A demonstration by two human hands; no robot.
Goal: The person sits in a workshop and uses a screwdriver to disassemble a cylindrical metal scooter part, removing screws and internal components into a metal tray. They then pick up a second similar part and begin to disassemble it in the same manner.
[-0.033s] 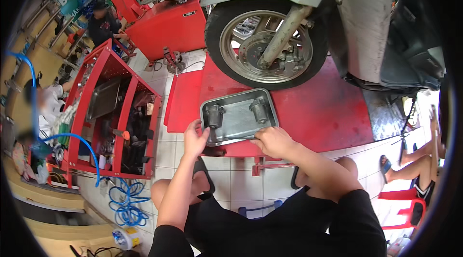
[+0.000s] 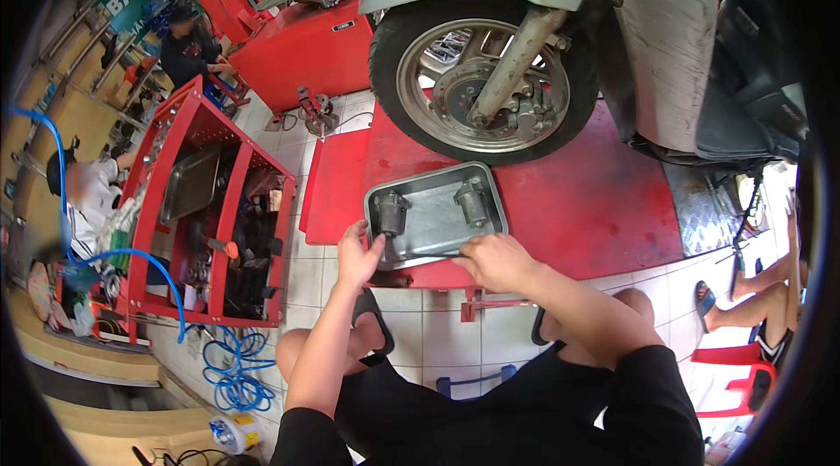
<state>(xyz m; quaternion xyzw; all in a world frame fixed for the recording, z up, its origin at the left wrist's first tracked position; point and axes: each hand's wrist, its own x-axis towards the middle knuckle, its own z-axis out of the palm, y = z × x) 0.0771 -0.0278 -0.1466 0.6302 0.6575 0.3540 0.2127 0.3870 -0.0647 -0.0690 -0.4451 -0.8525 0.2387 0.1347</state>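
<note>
A grey metal tray (image 2: 435, 190) rests on the red platform, close to its near edge. Two cylindrical metal parts with flanged ends, like small motors, lie in it: one motor-like part (image 2: 390, 214) at the left, another motor-like part (image 2: 473, 203) at the right. My left hand (image 2: 357, 258) grips the tray's near left corner, thumb on the inner side, fingers outside. With fingers closed, my right hand (image 2: 497, 261) holds the near right part of the rim. A thin dark strip (image 2: 429, 256) runs along the near wall to my right fingertips; I cannot make out what it is.
A scooter's front wheel (image 2: 481, 90) stands on the red platform (image 2: 586, 203) just beyond the tray. To the left are a red tool cart (image 2: 140, 238) and a coiled blue hose (image 2: 234, 370). A red plastic chair (image 2: 735, 378) stands at right. Other people are at both sides.
The whole view has shifted slightly. Both hands stay at the tray's near corners, and the two metal parts lie as before.
</note>
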